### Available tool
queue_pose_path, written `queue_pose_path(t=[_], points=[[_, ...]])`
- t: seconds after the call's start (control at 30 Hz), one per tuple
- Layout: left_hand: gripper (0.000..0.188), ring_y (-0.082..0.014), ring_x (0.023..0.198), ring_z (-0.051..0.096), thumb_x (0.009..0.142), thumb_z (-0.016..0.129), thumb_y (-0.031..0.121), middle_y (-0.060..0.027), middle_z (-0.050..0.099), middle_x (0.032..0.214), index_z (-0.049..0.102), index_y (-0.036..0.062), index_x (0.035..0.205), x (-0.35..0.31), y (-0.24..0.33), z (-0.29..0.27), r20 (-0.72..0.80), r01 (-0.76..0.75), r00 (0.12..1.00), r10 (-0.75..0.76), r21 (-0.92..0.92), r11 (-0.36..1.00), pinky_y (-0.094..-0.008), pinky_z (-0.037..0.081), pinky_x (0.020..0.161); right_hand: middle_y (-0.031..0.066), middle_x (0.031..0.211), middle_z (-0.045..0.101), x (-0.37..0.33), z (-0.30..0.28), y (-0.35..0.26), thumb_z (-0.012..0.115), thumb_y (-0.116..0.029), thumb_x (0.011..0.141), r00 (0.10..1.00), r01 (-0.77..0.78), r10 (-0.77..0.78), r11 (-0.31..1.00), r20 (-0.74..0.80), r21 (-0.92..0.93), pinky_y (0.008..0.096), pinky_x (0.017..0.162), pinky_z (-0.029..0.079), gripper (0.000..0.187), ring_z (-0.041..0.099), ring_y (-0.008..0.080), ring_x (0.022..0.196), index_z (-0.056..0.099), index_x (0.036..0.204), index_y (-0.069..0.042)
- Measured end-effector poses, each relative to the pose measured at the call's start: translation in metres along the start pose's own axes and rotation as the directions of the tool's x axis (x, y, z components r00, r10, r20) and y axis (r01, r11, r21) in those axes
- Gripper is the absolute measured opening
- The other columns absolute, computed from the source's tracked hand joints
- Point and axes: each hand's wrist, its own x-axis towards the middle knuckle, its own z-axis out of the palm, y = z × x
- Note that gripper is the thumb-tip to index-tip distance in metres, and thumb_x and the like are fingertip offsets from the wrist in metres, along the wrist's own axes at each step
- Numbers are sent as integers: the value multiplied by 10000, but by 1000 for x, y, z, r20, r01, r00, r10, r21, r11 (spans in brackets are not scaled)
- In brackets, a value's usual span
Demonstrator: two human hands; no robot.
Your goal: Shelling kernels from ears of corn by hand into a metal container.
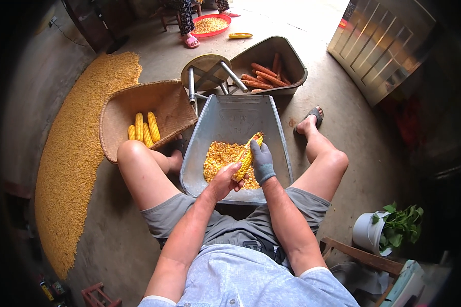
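Note:
Between my knees stands a grey metal tub (190,169) with loose corn kernels (217,156) in its near half. Over the kernels I hold an ear of corn (245,159), tilted with its upper end away from me. Some of its rows near the top look stripped of kernels. My bare left hand (226,180) is closed round the lower end of the ear. My right hand (263,162), in a grey glove, grips the upper part from the right side. The palms and some fingertips are hidden.
On the left, a woven basket (119,110) holds several ears beside a long kernel heap (69,169). A round stool (206,64) and dark bin (286,48) of bare cobs stand beyond the tub. Farther away, a person sits by a red basin (225,31). A potted plant (366,230) is at right.

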Motion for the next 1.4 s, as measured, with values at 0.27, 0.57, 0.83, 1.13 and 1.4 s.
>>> queue_pose_path(t=[0.27, 0.57, 0.83, 1.13, 1.4], points=[[400, -86, 444, 418, 970, 458, 407, 0, 494, 569, 545, 51, 811, 19, -36, -25, -80, -227, 929, 362, 650, 725, -262, 335, 400, 18, 792, 563, -3, 4, 8, 555, -391, 922, 987, 3, -69, 912, -145, -410, 271, 653, 420, 409, 480, 90, 735, 588, 938, 16], [486, -119, 405, 490, 969, 426, 471, -34, 506, 525, 544, 61, 738, 13, -29, -18, -160, -99, 970, 181, 421, 902, -274, 372, 370, 78, 806, 614, 0, -4, 11, 591, -416, 881, 992, -35, -9, 940, -125, -339, 315, 666, 451, 458, 543, 141, 728, 599, 952, 37], [495, -151, 445, 545, 963, 444, 471, -56, 530, 550, 534, 33, 750, 12, -24, -11, -151, -119, 949, 277, 642, 757, -288, 418, 400, 57, 771, 591, -12, 9, 0, 585, -399, 892, 996, 48, -77, 879, -42, -475, 314, 676, 442, 445, 505, 124, 735, 598, 913, 45], [510, -119, 527, 500, 972, 424, 464, -44, 526, 587, 558, 17, 765, 29, -41, -28, -231, -187, 907, 351, 526, 830, -301, 402, 482, 38, 782, 559, -15, 9, -4, 562, -382, 926, 997, 50, -72, 813, -14, -580, 289, 676, 418, 414, 471, 112, 741, 575, 899, 30], [547, -148, 565, 508, 924, 500, 521, -69, 538, 596, 551, 2, 757, 48, -55, -51, -244, -221, 762, 600, 773, 595, -340, 425, 538, 70, 861, 576, -20, 15, 22, 503, -408, 958, 992, 116, -76, 852, 99, -510, 276, 780, 439, 441, 533, 145, 838, 574, 964, 27]])
